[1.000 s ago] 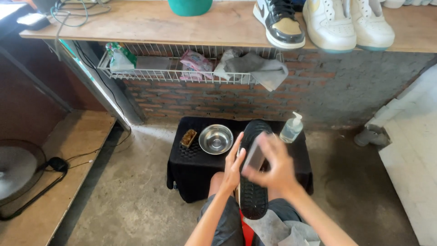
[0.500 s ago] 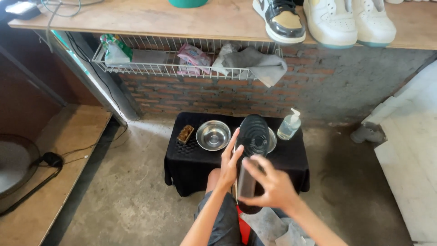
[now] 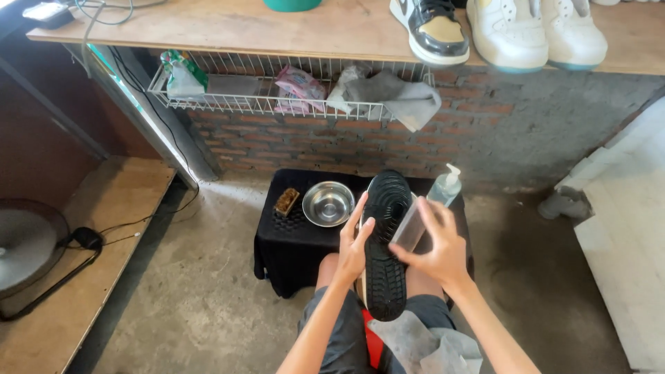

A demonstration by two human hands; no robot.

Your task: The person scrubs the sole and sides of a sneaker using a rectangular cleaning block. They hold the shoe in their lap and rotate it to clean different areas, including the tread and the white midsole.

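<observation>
Black shoe sole (image 3: 385, 249) gripped by left hand (image 3: 355, 244); right hand (image 3: 438, 248) fingers clamp a brush (image 3: 409, 227).

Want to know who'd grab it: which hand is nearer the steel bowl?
Left. The left hand holds the shoe just right of the bowl; the right hand is beyond the shoe.

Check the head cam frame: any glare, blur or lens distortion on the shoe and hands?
Head view: sharp daylight, no obvious motion blur on the left hand, right hand or black shoe sole, whose tread reads clearly; bright glints on the steel bowl; the white slab at right is nearly blown out; wide-angle bowing shows along the wooden shelf edge.
</observation>
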